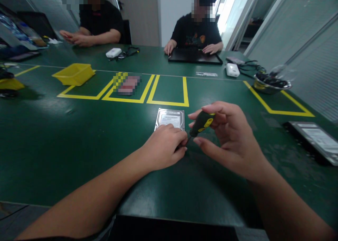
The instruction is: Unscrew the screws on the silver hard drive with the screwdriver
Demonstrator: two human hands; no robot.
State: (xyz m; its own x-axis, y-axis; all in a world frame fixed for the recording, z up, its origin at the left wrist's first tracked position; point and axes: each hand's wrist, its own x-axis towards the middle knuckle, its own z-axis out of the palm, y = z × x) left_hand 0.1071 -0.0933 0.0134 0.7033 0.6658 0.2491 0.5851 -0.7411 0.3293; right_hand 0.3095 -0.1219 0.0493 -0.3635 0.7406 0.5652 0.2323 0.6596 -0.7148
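Observation:
A silver hard drive (170,117) with a white label lies on the green table in front of me. My left hand (167,144) covers its near half, fingers curled over it and bunched at its right corner. In my right hand (229,138) is a screwdriver (202,124) with a black and yellow handle, tilted, the thumb standing away from the handle. Its thin shaft runs down to the left hand's fingertips, where the tip is hidden. A second, larger hard drive (318,138) lies at the right edge of the table.
Yellow tape (169,103) marks rectangles on the table. Beyond are a yellow bin (75,74), a blurred-out pinkish object (129,85), a metal bowl (271,86) of dark items and white adapters (232,70) with cables. Two people sit opposite, one touching a black panel (195,56).

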